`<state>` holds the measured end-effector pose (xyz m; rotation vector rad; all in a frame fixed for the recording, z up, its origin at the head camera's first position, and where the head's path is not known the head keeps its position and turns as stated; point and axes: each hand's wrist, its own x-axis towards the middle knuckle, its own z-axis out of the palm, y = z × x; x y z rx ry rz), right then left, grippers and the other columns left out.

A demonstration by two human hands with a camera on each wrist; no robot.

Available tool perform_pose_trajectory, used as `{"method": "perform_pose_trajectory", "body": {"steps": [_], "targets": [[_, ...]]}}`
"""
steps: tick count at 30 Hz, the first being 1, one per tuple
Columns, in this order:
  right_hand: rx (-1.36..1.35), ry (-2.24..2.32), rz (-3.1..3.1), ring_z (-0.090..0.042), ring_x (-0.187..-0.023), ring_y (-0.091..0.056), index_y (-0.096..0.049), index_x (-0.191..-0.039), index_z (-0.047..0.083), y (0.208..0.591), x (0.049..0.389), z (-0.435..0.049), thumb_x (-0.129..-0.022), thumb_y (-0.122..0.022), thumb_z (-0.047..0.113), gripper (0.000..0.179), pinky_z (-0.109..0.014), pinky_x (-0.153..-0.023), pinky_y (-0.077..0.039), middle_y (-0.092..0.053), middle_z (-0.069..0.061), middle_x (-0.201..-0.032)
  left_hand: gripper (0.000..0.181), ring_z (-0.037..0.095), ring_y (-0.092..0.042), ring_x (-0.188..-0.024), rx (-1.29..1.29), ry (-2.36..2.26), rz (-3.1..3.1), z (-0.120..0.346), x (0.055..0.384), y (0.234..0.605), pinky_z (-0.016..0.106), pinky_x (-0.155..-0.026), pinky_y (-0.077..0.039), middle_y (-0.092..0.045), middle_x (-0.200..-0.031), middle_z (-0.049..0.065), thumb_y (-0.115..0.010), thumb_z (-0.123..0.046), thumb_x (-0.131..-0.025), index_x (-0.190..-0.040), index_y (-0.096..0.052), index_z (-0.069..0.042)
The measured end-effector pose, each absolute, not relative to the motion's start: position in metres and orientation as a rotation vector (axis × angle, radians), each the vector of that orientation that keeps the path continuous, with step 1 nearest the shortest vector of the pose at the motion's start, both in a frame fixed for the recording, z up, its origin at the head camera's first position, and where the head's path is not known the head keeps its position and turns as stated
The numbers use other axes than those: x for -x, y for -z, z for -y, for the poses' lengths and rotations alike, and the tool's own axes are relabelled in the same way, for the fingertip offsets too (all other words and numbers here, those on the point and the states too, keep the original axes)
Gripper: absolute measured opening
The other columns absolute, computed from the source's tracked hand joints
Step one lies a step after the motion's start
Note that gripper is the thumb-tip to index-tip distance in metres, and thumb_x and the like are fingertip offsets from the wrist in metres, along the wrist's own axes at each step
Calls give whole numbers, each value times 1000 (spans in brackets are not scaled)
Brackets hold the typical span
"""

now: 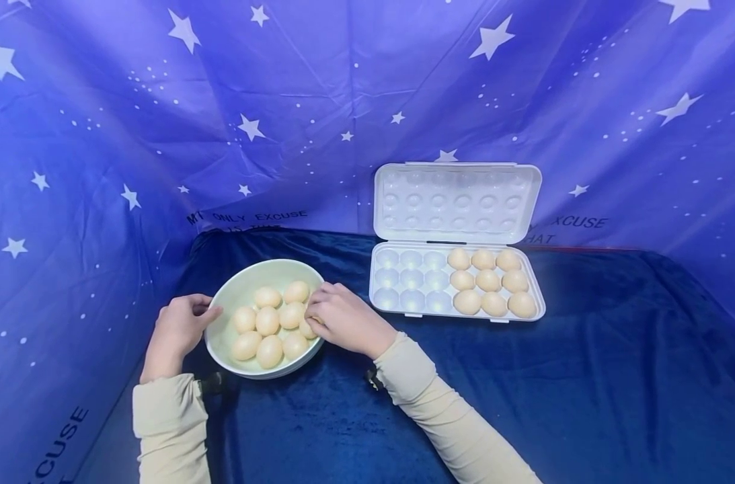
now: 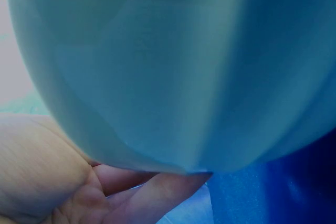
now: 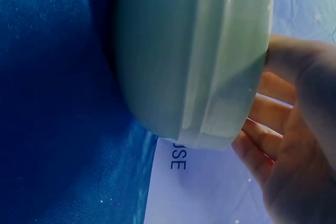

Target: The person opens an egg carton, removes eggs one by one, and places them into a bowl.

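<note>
A pale green bowl (image 1: 229, 363) with several light-brown eggs (image 1: 268, 321) in it is tilted on the dark blue cloth. My left hand (image 1: 182, 327) grips its left rim, the thumb lying over the edge; in the left wrist view, fingers (image 2: 157, 195) show beneath the bowl's outer wall. Over the right rim reaches my right hand (image 1: 347, 317), its bent fingers and thumb around an egg (image 1: 307, 329) at the bowl's right side. That egg is partly covered by the hand. From the right wrist, the fingertips disappear behind the bowl's rim (image 3: 231, 98).
Behind and to the right stands a white egg carton (image 1: 376, 312) with its lid (image 1: 458, 232) raised. Eggs (image 1: 488, 280) fill the right half; the left half has bare hollows (image 1: 411, 278). Purple star-print cloth (image 1: 343, 81) hangs behind and at the sides.
</note>
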<state>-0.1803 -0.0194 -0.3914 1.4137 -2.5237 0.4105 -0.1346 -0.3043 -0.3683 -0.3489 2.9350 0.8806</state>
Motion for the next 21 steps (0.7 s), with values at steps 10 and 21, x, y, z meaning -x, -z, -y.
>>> {"method": "perform_pose_trajectory", "body": {"steps": [10, 21], "targets": [[-1434, -472, 2486, -15, -97, -59, -73, -90, 14, 383, 179, 15, -96, -60, 15, 14, -30, -91, -47, -68, 6, -87, 39, 39, -67, -91, 310, -867, -2972, 304, 135, 371, 51, -79, -53, -68, -112, 30, -62, -23, -97, -115, -64, 11], [-1332, -601, 2354, -15, -91, -59, -74, -100, 10, 372, 185, -29, -93, -63, 10, 14, -28, -83, -50, -70, 2, -95, 40, 39, -68, -93, 338, -864, -2953, 305, 135, 371, 52, -82, -54, -68, -110, 30, -62, -23, -97, -117, -63, 12]]}}
